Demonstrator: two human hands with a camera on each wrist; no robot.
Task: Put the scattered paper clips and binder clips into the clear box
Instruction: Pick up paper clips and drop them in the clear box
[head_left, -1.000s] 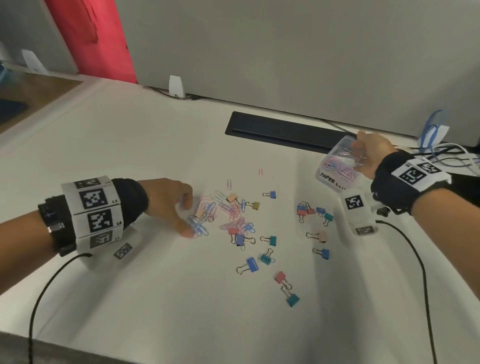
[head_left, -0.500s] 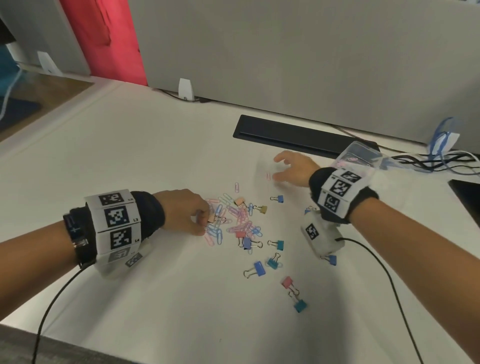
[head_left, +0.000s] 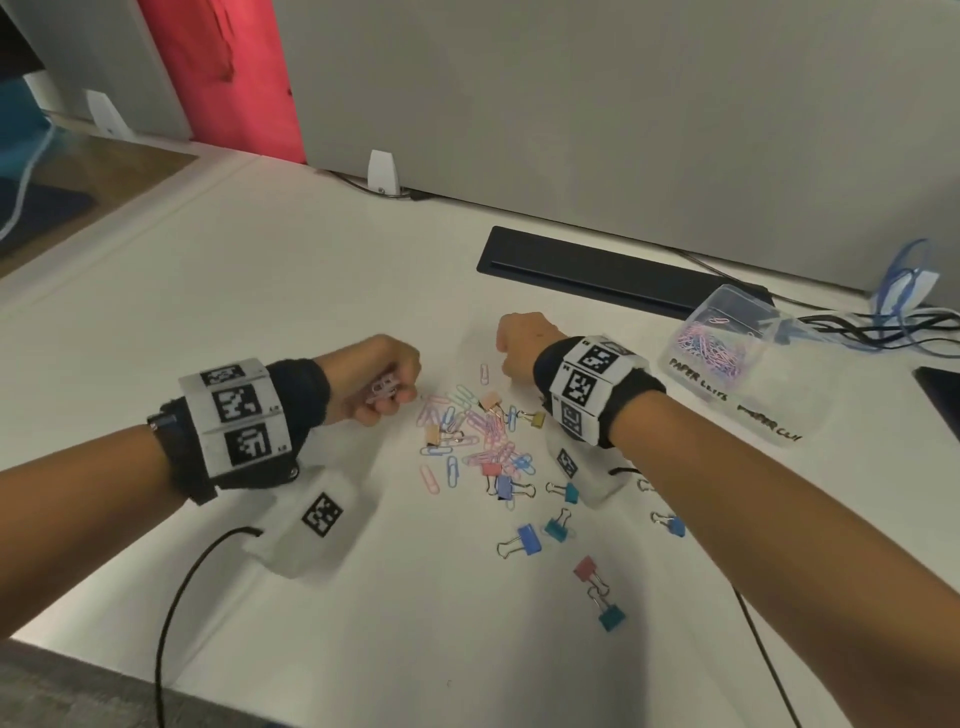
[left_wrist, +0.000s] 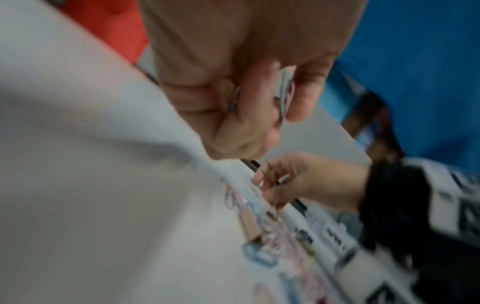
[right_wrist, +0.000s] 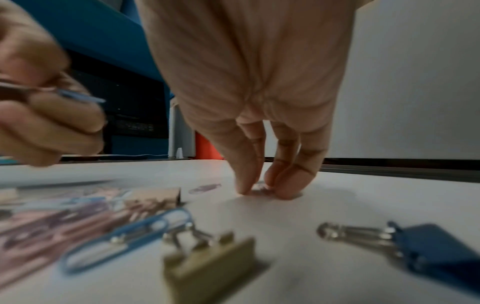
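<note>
Paper clips (head_left: 383, 388) pinched in left hand (head_left: 375, 375) grip.

- i've got a white desk (head_left: 260, 322) filling most of the head view.
- at its back edge, a grey partition wall (head_left: 623, 104) standing upright.
- left of that, a red panel (head_left: 228, 73).
- a long black cable tray (head_left: 597, 270) sits flush in the desk, just before the partition.
- a small white bracket (head_left: 383, 171) foots the partition, with a dark cord running past it.
- far right, i see black cables (head_left: 883, 325) tangled with a blue cord (head_left: 904, 270).
- a dark flat thing (head_left: 943, 387) pokes in at the right edge; can't tell what it is.
</note>
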